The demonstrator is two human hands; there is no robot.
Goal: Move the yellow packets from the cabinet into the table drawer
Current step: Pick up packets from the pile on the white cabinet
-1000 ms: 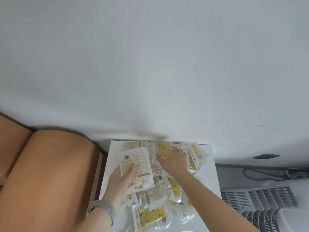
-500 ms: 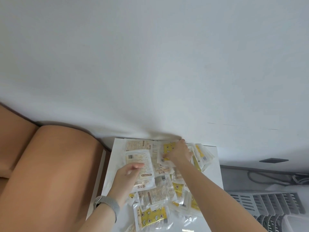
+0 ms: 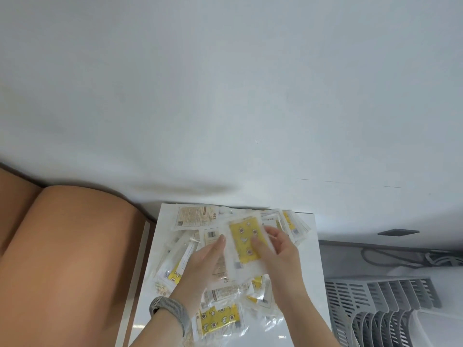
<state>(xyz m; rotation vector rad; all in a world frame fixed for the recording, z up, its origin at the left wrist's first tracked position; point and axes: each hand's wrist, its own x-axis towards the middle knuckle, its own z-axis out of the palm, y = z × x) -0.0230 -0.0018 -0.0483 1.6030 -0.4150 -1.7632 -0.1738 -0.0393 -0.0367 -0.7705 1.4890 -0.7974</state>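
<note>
A pile of clear-wrapped yellow packets [image 3: 218,319] and beige-printed ones lies on a white cabinet top [image 3: 307,291]. Above the middle of the pile, one yellow packet [image 3: 244,240] with round brown marks sits face up on a small stack of packets. My left hand [image 3: 200,266], with a grey watch band at the wrist, holds that stack from the left, thumb along its edge. My right hand [image 3: 280,249] pinches the yellow packet's right side, thumb on top. The packets under the stack are mostly hidden by my hands.
A tan padded cushion [image 3: 65,259] fills the left side, close against the cabinet edge. Grey slotted racks [image 3: 380,304] and a dark cable [image 3: 400,256] lie to the right. A white wall [image 3: 225,96] rises directly behind the pile.
My right hand lifted a yellow packet from the back of the pile and brought it onto the stack in my left hand. Both hands have come together over the middle.
</note>
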